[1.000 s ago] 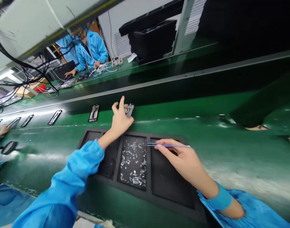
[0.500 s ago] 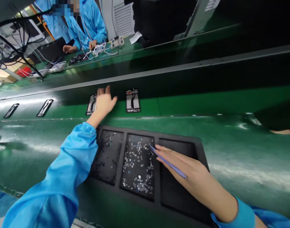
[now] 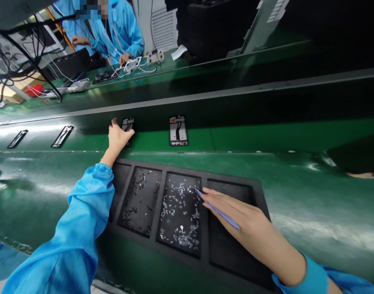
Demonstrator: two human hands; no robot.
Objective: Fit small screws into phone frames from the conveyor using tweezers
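My left hand [image 3: 119, 136] reaches over the belt, thumb and fingers spread across a phone frame [image 3: 128, 122] and partly covering it. Whether the fingertips press on its edges is hard to see. In my right hand [image 3: 248, 216] is a pair of blue-purple tweezers [image 3: 222, 214], their tips above a compartment of small pale pieces [image 3: 183, 241]. That compartment belongs to a black divided tray [image 3: 157, 200] in front of me. Dark small pieces [image 3: 131, 214] lie in the compartment to its left. Another phone frame [image 3: 178, 131] lies flat to the right of my left hand.
Two more phone frames [image 3: 62, 136] [image 3: 18, 139] lie further left on the green belt. A raised metal rail [image 3: 205, 94] runs behind it. Across the bench, a person in a blue smock [image 3: 128, 28] works beside power strips [image 3: 133, 64]. Black cables [image 3: 30, 61] hang at upper left.
My left hand has shifted left relative to the phone frame, uncovering its upper right part. My right hand and the tweezers are nearly unmoved. The view has shifted slightly, and the other person's hand has risen.
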